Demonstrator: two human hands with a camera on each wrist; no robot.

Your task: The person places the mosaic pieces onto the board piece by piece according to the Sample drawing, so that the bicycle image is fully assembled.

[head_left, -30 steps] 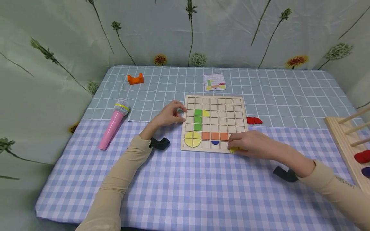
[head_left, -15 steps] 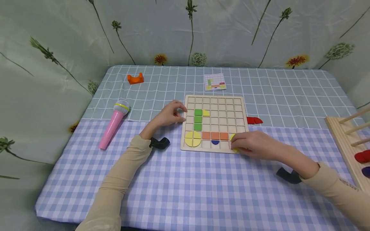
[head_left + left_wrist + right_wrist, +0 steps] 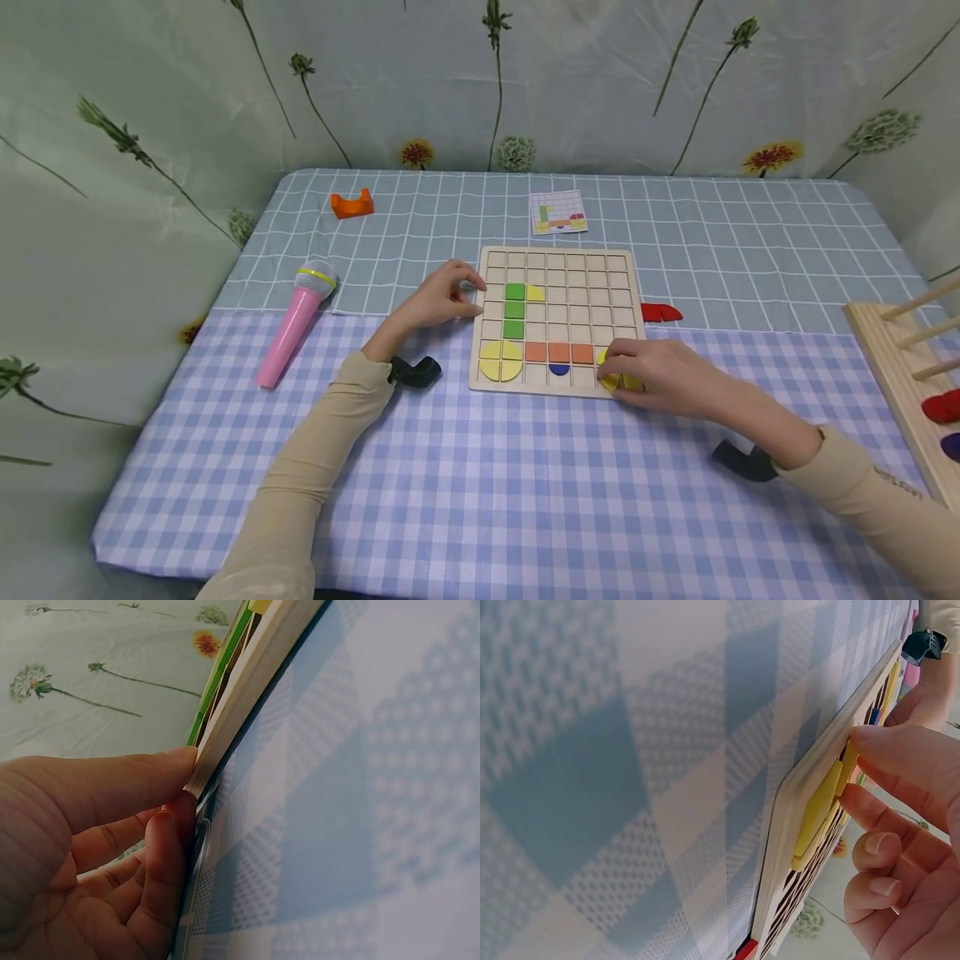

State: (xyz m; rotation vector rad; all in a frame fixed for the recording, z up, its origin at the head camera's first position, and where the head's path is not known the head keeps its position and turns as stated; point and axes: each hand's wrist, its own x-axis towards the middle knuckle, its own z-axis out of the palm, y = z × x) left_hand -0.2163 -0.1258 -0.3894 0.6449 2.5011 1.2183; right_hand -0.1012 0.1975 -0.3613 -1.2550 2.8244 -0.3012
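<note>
A wooden grid board point(image 3: 592, 267) lies on the table with flat coloured pieces in its cells. The left hand point(image 3: 435, 298) rests thumb and fingertip against its left edge; the left wrist view shows the thumb point(image 3: 161, 771) touching the rim. At the near right corner, the right hand point(image 3: 667, 377) pinches a yellow quarter-circle piece point(image 3: 847, 766) between thumb and index finger, next to another yellow piece point(image 3: 817, 810). The fingers partly hide this group. Green squares point(image 3: 513, 309), orange squares point(image 3: 558, 353), a yellow circle of quarters point(image 3: 500, 362) and a blue piece point(image 3: 558, 369) sit in the board.
A pattern card point(image 3: 558, 212) lies behind the board. Red pieces point(image 3: 661, 312) lie at its right side. A pink toy microphone point(image 3: 291, 327) and an orange cradle-shaped block point(image 3: 352, 204) are at left. A wooden stand with pegs point(image 3: 873, 350) stands at right.
The right hand has moved slightly right, then a little back, over the near right corner. More of the yellow pieces shows there. The left hand stays in place.
</note>
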